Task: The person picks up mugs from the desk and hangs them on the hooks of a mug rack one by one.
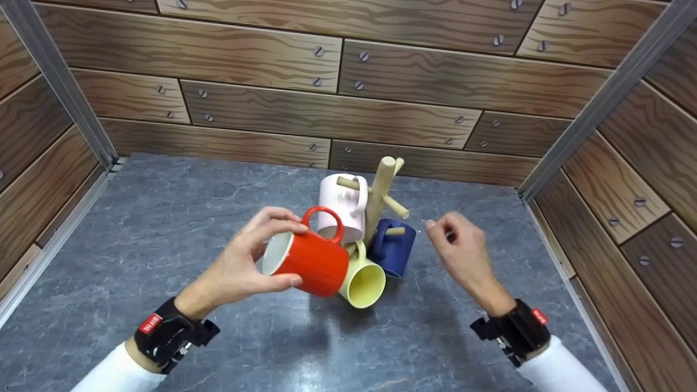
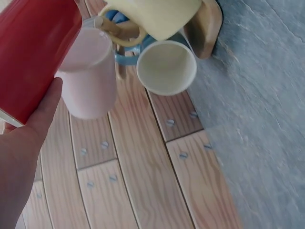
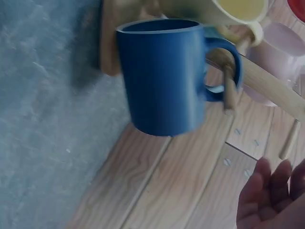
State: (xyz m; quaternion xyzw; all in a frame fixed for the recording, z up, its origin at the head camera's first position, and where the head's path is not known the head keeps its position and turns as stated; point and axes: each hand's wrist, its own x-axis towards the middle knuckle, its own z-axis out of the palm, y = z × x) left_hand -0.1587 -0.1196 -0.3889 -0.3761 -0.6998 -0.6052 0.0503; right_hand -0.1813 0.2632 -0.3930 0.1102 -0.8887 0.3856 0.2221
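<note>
My left hand (image 1: 239,261) grips a red mug (image 1: 318,261) round its body, tilted with its white inside facing left and its handle up. The mug is in front of a wooden mug tree (image 1: 381,188). On the tree's pegs hang a pink mug (image 1: 335,201), a yellow mug (image 1: 365,283) and a dark blue mug (image 1: 400,247). A light blue mug (image 2: 167,69) with a pale inside shows in the left wrist view; the head view hides it. To the tree's right, my right hand (image 1: 463,247) hovers with loosely curled fingers, holding nothing.
The tree stands on a grey marbled tabletop (image 1: 190,218). Wood-patterned panels (image 1: 261,60) enclose the back and sides, with metal corner posts (image 1: 593,98). A bare upper peg (image 1: 396,207) sticks out toward the right, and another points to the back.
</note>
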